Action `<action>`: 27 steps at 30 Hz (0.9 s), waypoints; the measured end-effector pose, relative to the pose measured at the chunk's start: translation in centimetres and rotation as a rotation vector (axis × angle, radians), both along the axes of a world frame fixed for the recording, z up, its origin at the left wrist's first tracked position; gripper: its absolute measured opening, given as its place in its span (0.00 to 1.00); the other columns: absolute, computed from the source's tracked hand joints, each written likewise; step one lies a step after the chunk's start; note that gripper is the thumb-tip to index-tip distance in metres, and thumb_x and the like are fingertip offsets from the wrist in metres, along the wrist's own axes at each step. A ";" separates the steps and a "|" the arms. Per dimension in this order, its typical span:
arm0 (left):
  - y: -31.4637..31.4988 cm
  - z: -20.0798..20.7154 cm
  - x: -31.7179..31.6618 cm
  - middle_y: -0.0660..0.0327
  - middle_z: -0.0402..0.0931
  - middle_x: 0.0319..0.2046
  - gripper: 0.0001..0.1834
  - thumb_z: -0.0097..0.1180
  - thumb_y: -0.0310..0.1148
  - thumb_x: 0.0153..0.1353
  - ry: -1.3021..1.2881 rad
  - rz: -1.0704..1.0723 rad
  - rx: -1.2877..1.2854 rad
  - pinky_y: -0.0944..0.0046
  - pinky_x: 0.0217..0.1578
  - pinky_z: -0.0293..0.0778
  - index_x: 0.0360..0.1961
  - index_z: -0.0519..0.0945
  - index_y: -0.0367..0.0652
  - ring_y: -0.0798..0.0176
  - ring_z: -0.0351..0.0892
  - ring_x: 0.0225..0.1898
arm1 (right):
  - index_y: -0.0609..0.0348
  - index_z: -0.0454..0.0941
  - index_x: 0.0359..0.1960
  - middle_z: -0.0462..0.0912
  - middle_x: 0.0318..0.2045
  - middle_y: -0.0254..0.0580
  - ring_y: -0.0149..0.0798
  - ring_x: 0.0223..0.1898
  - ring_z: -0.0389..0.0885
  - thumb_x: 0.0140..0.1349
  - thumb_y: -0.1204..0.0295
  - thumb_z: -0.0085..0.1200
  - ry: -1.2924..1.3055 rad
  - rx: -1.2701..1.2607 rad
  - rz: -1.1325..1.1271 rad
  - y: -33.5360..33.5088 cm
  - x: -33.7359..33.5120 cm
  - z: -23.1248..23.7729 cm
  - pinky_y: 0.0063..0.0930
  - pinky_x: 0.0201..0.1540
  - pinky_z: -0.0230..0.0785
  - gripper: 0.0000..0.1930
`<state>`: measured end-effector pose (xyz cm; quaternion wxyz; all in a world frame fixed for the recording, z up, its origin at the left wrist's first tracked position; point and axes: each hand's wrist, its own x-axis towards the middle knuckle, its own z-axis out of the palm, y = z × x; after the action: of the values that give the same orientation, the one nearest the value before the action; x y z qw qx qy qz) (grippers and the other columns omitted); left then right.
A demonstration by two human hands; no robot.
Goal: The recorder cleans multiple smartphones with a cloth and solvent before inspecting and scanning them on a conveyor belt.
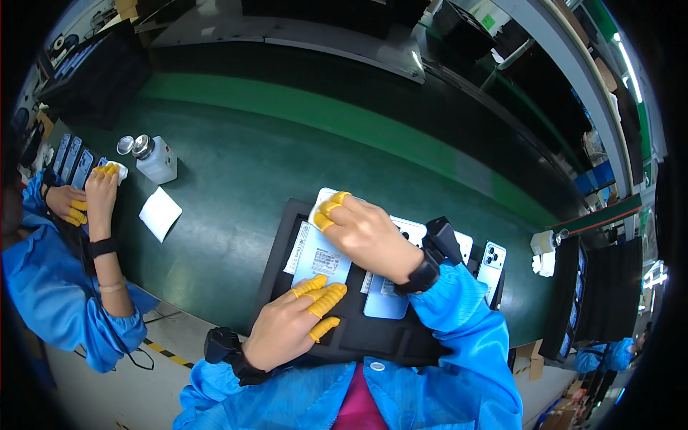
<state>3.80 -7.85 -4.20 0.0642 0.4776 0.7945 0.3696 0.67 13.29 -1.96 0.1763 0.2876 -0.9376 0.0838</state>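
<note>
Right hand (369, 236), centre frame: fingers in yellow cots curled over the top edge of a pale blue phone (322, 254), gripping it. Left hand (294, 322), lower centre: fingers extended, resting flat at the phone's lower edge. Phone lies on black tray (373, 333). Further phones (491, 265) at right; solvent bottle (156, 158) and white cloth (159, 212) at upper left.

Four pale-blue phones (324, 247) on one black tray (283, 240) — two bottles (156, 158), one white cloth (159, 212).
</note>
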 end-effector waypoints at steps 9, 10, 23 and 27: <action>-0.6 -0.9 0.1 0.53 0.78 0.48 0.26 0.66 0.35 0.52 0.009 0.014 -0.061 0.60 0.51 0.74 0.54 0.77 0.46 0.51 0.75 0.54 | 0.66 0.82 0.28 0.79 0.26 0.46 0.46 0.35 0.78 0.42 0.86 0.54 -0.090 -0.020 -0.217 2.5 2.1 2.6 0.34 0.36 0.76 0.10; -0.5 -0.7 0.1 0.53 0.78 0.48 0.26 0.66 0.35 0.52 0.019 0.007 -0.063 0.60 0.51 0.74 0.54 0.77 0.46 0.51 0.75 0.54 | 0.66 0.82 0.28 0.79 0.26 0.47 0.47 0.35 0.78 0.42 0.86 0.54 -0.020 -0.058 -0.227 2.5 1.4 2.1 0.35 0.36 0.76 0.10; -0.5 -0.7 0.8 0.48 0.76 0.50 0.28 0.66 0.29 0.49 0.000 0.040 -0.003 0.56 0.55 0.71 0.55 0.77 0.45 0.47 0.74 0.55 | 0.65 0.82 0.30 0.81 0.30 0.54 0.55 0.33 0.80 0.42 0.88 0.52 0.133 -0.115 -0.724 12.2 17.2 4.7 0.40 0.38 0.76 0.13; -0.1 0.3 1.1 0.47 0.77 0.49 0.27 0.65 0.29 0.50 0.062 0.048 -0.048 0.55 0.53 0.72 0.54 0.77 0.43 0.46 0.75 0.53 | 0.66 0.81 0.30 0.80 0.29 0.58 0.56 0.34 0.81 0.46 0.86 0.51 0.228 -0.058 -1.336 22.0 26.3 1.0 0.43 0.37 0.73 0.10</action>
<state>4.91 -8.00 -3.86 0.0422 0.4678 0.8160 0.3370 26.93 35.32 -0.94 0.2956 -0.3513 -0.8870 -0.0490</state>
